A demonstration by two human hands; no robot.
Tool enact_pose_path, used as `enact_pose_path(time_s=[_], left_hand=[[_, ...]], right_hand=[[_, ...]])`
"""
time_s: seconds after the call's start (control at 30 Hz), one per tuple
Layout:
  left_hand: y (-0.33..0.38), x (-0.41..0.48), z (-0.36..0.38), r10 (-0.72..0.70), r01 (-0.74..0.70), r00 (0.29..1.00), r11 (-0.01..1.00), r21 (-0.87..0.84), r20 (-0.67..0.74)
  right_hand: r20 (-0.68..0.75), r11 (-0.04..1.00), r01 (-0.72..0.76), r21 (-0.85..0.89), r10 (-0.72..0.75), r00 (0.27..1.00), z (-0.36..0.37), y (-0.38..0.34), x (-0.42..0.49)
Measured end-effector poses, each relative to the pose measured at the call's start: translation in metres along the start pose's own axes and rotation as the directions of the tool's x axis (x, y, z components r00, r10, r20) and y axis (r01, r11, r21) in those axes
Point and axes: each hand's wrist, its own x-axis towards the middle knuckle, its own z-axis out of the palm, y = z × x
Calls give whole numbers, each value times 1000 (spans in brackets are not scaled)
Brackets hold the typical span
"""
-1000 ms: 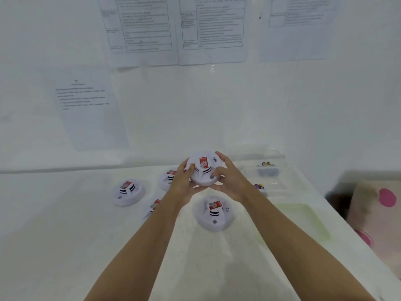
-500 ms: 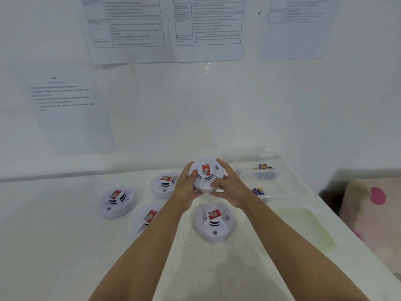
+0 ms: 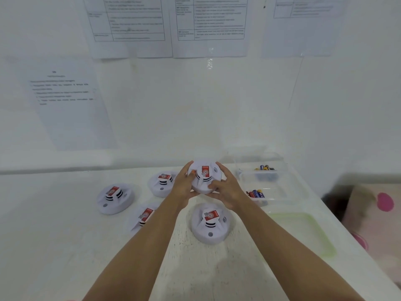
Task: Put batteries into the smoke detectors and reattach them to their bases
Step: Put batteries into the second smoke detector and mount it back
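A white round smoke detector [image 3: 204, 177] with a red sticker is held above the table, its face tilted towards me. My left hand [image 3: 183, 186] grips its left rim and my right hand [image 3: 227, 190] grips its right rim and front. Several more detectors lie on the white table: one just below my hands [image 3: 210, 224], one behind my left hand [image 3: 161, 183], one at the left [image 3: 114, 197], and one partly hidden by my left forearm [image 3: 143, 217]. Batteries lie in a clear tray [image 3: 263, 168] and in a nearer one [image 3: 256, 194].
The clear plastic trays [image 3: 280, 177] stand at the back right of the table [image 3: 54, 235]. A pale green lid or tray [image 3: 308, 231] lies near the right edge. The wall [image 3: 195, 105] with taped paper sheets rises right behind the table. A pink-spotted cloth [image 3: 377, 209] is off the right edge.
The view has tilted and shifted slightly. Both hands stay on the raised detector, which has turned a little between them, the sticker now more upright.
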Motion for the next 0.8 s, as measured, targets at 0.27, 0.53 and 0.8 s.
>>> enact_pose_path(time_s=[0.27,0.53,0.8], left_hand=[[2,0,1,-5,5,1000,1000,2,-25],[1,2,0,-7,7,999,1000,15,-43],[0,4,2,0,1,999,1000,23,-46]], right_hand=[[12,999,-9,32,8,1000,1,0,0],[-1,1000,1,30,-1,1000,1,1,0],[-10,999,0,46,1,1000,0,3,3]])
